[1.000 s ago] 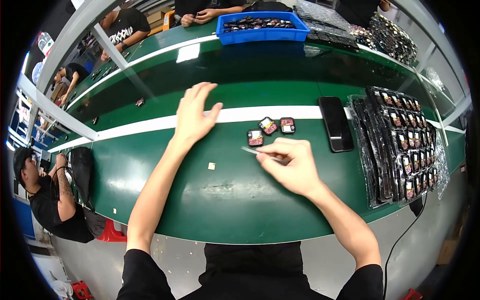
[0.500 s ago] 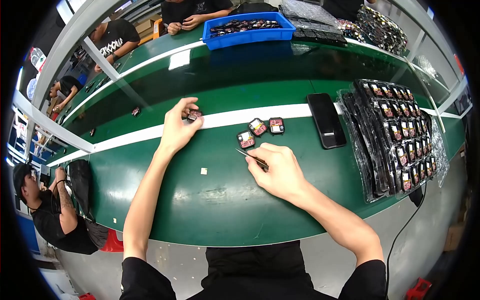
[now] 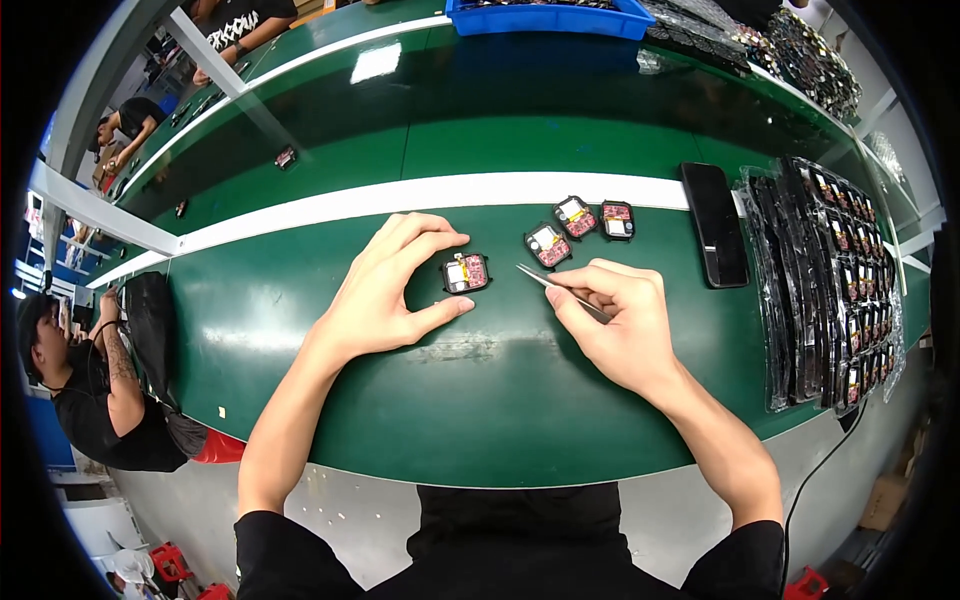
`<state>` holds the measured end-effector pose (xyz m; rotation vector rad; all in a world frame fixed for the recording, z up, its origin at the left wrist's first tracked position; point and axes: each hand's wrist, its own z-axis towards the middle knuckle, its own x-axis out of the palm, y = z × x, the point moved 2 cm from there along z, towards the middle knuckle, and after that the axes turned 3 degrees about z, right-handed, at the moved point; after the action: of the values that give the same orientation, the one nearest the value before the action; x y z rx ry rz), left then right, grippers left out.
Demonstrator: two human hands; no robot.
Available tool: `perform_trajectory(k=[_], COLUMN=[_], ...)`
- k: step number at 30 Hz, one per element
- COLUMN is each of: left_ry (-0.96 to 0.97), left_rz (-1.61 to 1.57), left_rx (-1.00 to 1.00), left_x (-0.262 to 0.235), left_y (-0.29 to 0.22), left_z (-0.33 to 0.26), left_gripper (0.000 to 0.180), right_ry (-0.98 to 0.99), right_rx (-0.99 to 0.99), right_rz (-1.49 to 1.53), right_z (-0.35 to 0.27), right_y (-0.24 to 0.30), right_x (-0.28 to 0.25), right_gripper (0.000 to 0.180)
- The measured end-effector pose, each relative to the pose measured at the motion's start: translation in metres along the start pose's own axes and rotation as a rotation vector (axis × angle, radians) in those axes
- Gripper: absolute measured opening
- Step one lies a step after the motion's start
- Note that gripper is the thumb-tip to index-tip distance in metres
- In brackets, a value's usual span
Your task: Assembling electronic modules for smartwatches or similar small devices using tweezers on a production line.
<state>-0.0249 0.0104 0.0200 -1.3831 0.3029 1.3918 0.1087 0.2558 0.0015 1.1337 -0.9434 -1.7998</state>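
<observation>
A small black watch case (image 3: pixel 466 273) with a pink-red circuit board and a pale component lies on the green table. My left hand (image 3: pixel 385 290) curves around it from the left, thumb and fingers spread on either side. My right hand (image 3: pixel 625 315) pinches a pair of thin metal tweezers (image 3: pixel 562 292), their tips pointing up and left between that case and the others. Beyond the tips sit three similar pieces: a near watch case (image 3: pixel 547 245), a middle watch case (image 3: pixel 575 217) and a right watch case (image 3: pixel 617 220).
A black phone (image 3: pixel 714 225) lies right of the cases. Stacked clear-and-black trays (image 3: pixel 840 270) full of similar cases stand at the right edge. A white strip (image 3: pixel 400 202) crosses the table. Beyond it are a loose case (image 3: pixel 286 157) and a blue bin (image 3: pixel 550 22). Other people sit at left.
My left hand has come right and nearer from the white strip, bringing a watch case down to the table and loosening its fingers around it. The right hand still holds the tweezers. The view has shifted.
</observation>
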Motion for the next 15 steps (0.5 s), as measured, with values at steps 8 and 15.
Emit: perform_trajectory(k=[8,15], left_ry=[-0.012,0.154], left_rz=[0.033,-0.197], left_rx=[0.021,0.009], left_x=[0.004,0.009], left_y=[0.003,-0.012], left_z=[-0.004,-0.008], left_gripper=[0.048,0.053], right_ry=[0.029,0.113], right_rx=[0.084,0.098], right_rz=[0.076,0.122], right_z=[-0.001,-0.006], right_y=[0.004,0.005], right_x=[-0.001,-0.001], right_gripper=[0.015,0.011])
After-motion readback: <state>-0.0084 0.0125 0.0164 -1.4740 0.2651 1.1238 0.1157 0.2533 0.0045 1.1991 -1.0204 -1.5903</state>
